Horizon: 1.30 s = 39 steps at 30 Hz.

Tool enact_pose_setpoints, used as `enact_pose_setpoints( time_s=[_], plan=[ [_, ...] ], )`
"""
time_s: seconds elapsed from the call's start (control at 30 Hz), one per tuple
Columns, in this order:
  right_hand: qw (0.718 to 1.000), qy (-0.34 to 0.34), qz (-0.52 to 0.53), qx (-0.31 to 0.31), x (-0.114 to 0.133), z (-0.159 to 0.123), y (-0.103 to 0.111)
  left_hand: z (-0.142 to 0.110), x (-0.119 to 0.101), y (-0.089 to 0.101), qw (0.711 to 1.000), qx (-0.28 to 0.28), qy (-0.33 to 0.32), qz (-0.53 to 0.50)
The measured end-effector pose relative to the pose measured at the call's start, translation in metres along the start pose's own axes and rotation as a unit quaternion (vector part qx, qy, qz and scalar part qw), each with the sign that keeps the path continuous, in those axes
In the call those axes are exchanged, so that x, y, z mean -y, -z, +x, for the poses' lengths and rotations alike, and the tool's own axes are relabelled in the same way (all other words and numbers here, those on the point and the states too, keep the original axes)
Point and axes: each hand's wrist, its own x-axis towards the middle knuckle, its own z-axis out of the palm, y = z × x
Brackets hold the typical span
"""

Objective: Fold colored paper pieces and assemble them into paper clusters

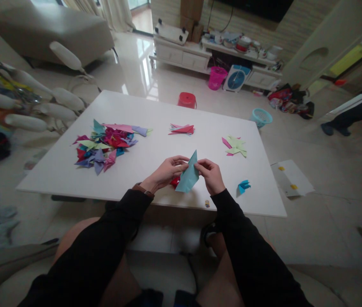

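Note:
Between both hands, above the near edge of the white table (155,149), a light-blue sheet of folded paper (188,178) is held up at a slant. My left hand (168,170) pinches its left side. The fingers of my right hand (210,172) grip its right edge near the upper point. Partly hidden behind the paper, a shiny red folded piece (175,182) lies on the table. To the right of my right hand sits a small blue folded paper piece (244,186).
A heap of colourful folded papers (107,145) covers the left of the table. Pink and red folded strips (182,128) lie at the middle back, pale green and pink pieces (236,146) at the right. Beyond stand a red stool (187,100) and a light-blue basket (261,117).

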Motion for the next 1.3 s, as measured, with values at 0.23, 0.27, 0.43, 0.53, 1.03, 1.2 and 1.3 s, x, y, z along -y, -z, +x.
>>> enact_pose_setpoints(
  time_s=[0.23, 0.27, 0.43, 0.53, 1.03, 1.2, 1.3],
  plan=[
    [0.999, 0.014, -0.027, -0.028, 0.003, 0.003, 0.007, 0.004, -0.006, 0.006, 0.992, -0.06, -0.045, 0.102],
    [0.999, 0.017, -0.037, -0.033, 0.003, 0.004, 0.008, 0.005, -0.007, 0.008, 0.986, -0.075, -0.061, 0.136],
    [0.995, 0.024, -0.088, -0.039, 0.003, 0.006, 0.011, 0.005, -0.012, 0.011, 0.958, -0.088, -0.117, 0.245],
    [0.993, 0.033, -0.107, -0.046, 0.001, 0.005, 0.012, 0.004, -0.011, 0.01, 0.952, -0.08, -0.128, 0.265],
    [0.995, 0.044, -0.075, 0.049, -0.002, -0.003, -0.003, 0.003, 0.001, 0.003, 0.959, -0.106, -0.12, 0.233],
    [0.997, 0.036, -0.06, 0.022, -0.006, -0.001, -0.003, 0.003, 0.003, 0.002, 0.983, -0.067, -0.068, 0.155],
    [0.996, 0.031, -0.072, 0.035, -0.007, 0.0, -0.002, 0.003, 0.004, 0.002, 0.989, -0.05, -0.051, 0.129]
  ],
)
